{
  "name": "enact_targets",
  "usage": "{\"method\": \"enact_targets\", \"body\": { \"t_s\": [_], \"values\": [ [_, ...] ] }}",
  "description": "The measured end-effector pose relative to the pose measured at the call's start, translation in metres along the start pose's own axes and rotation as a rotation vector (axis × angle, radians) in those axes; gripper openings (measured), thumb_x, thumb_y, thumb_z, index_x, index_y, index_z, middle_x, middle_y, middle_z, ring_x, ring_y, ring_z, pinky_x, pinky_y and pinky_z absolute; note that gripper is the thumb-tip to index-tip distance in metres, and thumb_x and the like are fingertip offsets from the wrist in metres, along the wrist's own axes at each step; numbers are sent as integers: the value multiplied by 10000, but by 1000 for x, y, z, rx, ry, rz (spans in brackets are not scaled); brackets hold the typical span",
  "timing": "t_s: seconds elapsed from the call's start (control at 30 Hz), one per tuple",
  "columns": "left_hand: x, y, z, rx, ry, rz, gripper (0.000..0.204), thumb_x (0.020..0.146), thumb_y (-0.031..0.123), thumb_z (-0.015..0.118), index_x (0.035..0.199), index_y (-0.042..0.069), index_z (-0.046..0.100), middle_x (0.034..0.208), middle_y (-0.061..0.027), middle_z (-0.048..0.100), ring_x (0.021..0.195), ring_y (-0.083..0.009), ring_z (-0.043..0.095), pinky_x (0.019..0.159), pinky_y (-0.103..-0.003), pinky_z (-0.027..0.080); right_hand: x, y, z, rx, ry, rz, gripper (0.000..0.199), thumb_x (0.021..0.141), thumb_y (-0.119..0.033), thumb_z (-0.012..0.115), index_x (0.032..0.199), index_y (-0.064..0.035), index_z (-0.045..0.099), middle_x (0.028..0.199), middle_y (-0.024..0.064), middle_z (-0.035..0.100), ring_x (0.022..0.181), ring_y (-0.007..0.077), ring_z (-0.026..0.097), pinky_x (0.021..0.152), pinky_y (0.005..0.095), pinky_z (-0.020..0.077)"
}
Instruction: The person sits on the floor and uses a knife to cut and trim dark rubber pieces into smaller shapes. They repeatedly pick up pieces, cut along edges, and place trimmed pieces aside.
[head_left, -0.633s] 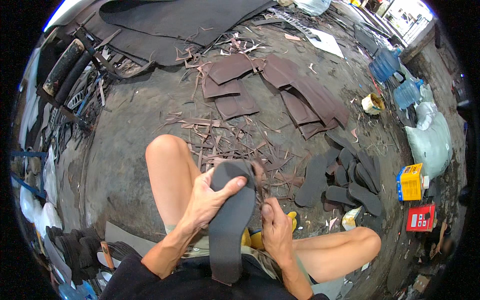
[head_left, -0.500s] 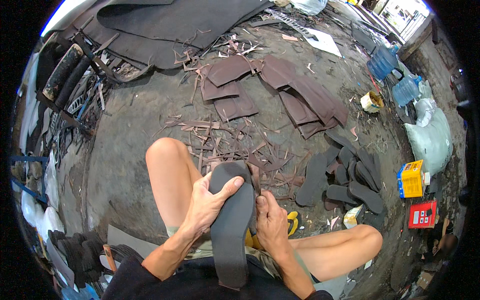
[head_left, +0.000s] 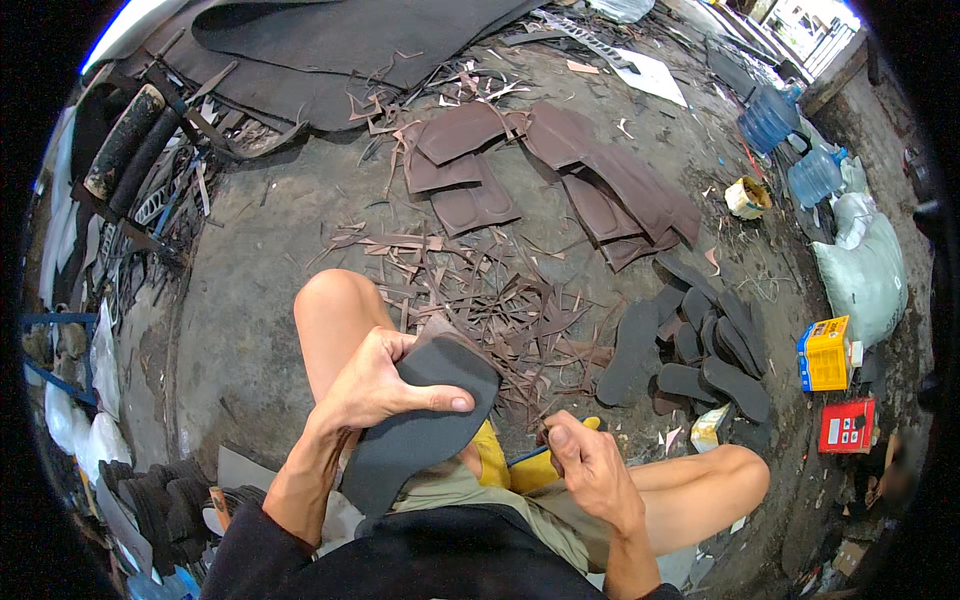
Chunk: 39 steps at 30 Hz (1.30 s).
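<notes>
My left hand [head_left: 385,385] grips a dark grey shoe sole [head_left: 425,425], thumb flat across its upper face and fingers underneath. The sole lies tilted over my lap, its wide end pointing away from me. A strip of brown sheet [head_left: 445,328] shows past that wide end. To the right, apart from the sole, my right hand [head_left: 590,465] is closed in a fist with the thumb on top. A small dark tip pokes out by its forefinger; what the fist holds is mostly hidden. Something yellow [head_left: 490,455] lies between my legs, partly covered.
Thin brown offcuts [head_left: 520,320] litter the floor ahead. Beyond them are brown moulded sheets [head_left: 630,195]. Cut dark soles [head_left: 715,340] are heaped at the right, near a yellow can [head_left: 825,355] and a red box [head_left: 846,428]. Stacked dark pieces [head_left: 165,515] stand at the lower left.
The sole has turned from nearly upright to slanting down left, and my left hand has shifted left with it. My right hand has moved away from the sole's edge, to the right and nearer me.
</notes>
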<state>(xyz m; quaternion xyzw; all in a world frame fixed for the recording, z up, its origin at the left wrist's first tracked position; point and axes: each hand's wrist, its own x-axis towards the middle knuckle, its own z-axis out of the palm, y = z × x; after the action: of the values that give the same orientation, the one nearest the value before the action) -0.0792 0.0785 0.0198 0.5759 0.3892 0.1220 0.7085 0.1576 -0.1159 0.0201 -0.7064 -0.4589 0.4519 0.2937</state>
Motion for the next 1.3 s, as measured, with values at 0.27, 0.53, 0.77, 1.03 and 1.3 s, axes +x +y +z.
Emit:
{"method": "enact_targets", "body": {
  "t_s": [0.27, 0.53, 0.77, 1.03, 1.3],
  "values": [
    [2, -6, 5, 82, -106, 92, 423, 778, 277, 995, 1016, -26, 820, 853, -36, 796, 745, -79, 697, 693, -277, 580, -17, -10, -15, -162, -88, 140, 508, 1147, -495, 434, 1093, -24, 618, 794, 264, 623, 806, 540, 609, 722, 533, 493],
    [5, -12, 57, 233, -597, 195, 531, 835, 411, 937, 1076, -40, 797, 875, -62, 782, 818, -113, 692, 761, -334, 577, 4, 1, -8, 277, -51, 119, 608, 1150, -580, 361, 1047, -42, 624, 729, 80, 551, 620, 219, 515, 596, 355, 433],
    [25, -1, 41, -561, 709, 320, 460, 975, 186, 816, 1352, -1, 631, 1222, -58, 718, 1140, -174, 669, 1016, -349, 530, -5, 16, -17, 464, 176, 204, 641, 1147, -624, 298, 1049, -68, 601, 670, -33, 499, 539, 63, 446, 500, 250, 371],
    [30, -33, 104, -1024, 690, 133, 396, 962, 352, 835, 1142, 47, 657, 982, -28, 745, 745, -114, 698, 614, -267, 551, -14, 11, 70, -38, 390, -12, 528, 1141, -516, 426, 1109, -30, 631, 714, 233, 602, 692, 446, 656, 612, 499, 469],
    [19, -32, 103, -992, 700, 112, 371, 954, 288, 840, 1150, 34, 655, 984, -46, 736, 768, -135, 695, 693, -291, 580, -31, 15, 65, -115, 280, 108, 496, 1142, -495, 430, 1116, -41, 628, 796, 281, 632, 798, 538, 648, 670, 545, 484]
  ]
}}
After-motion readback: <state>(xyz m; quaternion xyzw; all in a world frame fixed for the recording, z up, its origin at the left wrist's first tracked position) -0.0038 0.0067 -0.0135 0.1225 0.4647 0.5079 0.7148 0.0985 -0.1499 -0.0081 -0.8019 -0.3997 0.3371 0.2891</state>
